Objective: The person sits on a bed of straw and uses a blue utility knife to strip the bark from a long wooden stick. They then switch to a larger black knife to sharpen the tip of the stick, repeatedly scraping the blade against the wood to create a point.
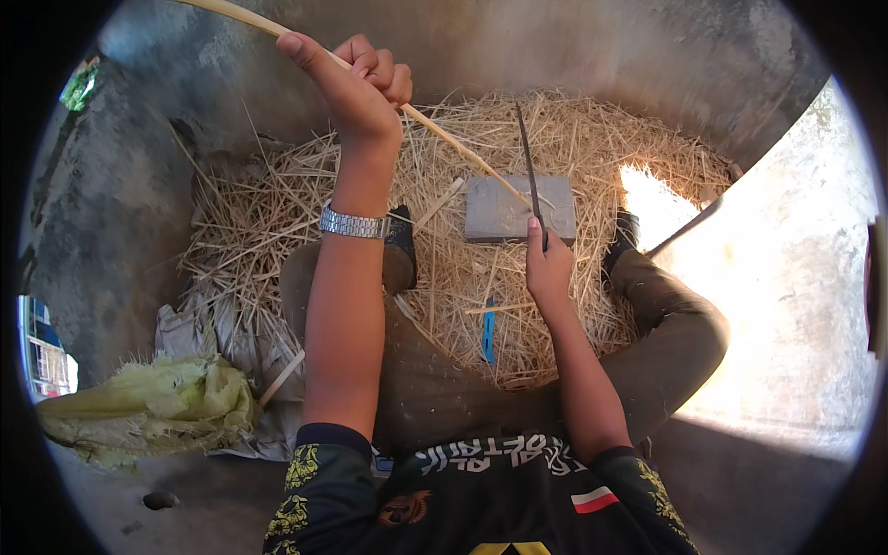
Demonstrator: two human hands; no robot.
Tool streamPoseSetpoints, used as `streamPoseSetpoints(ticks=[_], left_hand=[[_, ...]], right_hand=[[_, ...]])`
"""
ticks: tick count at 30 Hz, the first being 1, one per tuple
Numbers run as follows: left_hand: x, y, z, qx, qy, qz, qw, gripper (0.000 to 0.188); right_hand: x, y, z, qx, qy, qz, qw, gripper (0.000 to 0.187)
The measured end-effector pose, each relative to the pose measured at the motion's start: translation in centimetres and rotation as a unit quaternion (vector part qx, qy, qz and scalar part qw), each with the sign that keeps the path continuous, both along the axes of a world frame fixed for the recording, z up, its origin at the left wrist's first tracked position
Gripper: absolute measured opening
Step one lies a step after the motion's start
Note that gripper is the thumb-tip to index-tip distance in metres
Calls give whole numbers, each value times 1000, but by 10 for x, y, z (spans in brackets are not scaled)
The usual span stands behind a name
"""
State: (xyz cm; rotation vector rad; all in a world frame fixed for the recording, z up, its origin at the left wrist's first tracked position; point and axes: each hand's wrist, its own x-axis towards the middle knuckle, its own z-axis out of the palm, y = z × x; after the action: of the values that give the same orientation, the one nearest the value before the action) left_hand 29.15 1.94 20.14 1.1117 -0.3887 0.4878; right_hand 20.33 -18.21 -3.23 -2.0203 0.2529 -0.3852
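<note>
1. A long, thin, pale yellow bamboo strip [444,139] runs slantwise from the upper left of the view down to a flat grey stone block [504,211].
2. The left hand [356,83], raised high, is curled shut around the strip, thumb laid along it. A silver metal watch [353,223] sits on that wrist.
3. The right hand [548,264] is closed around the handle of a narrow dark knife [528,157]. The blade points up and away, crossing the strip just above the block's far edge.
4. The block lies in the middle of a heap of dry straw [277,213], between the seated person's feet in dark shoes.
5. A small blue-handled tool [487,335] rests on the straw near the heap's near edge, between the knees.
6. The straw is spread over a rough grey concrete floor [120,185]; bright sunlight whitens its right side.
7. At the heap's left edge lies a crumpled pale green sack [176,398] over grey cloth.
8. A green scrap lies at the far upper left, too small to identify.
</note>
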Motion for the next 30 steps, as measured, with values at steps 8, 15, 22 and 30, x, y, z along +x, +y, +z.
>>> streamPoseSetpoints(ticks=[8,15,22,30], left_hand=[[-1,4,1,117,-40,-184,975,82],[2,6,-7,32,-17,-154,987,82],[1,-9,-3,16,-3,-132,991,81],[0,-11,-3,12,-1,-69,998,81]], right_hand=[[7,-1,-38,366,275,37,888,62],[11,-22,19,132,-25,-40,990,55],[10,-11,-53,17,117,32,992,62],[-9,-3,49,110,-116,-31,987,45]])
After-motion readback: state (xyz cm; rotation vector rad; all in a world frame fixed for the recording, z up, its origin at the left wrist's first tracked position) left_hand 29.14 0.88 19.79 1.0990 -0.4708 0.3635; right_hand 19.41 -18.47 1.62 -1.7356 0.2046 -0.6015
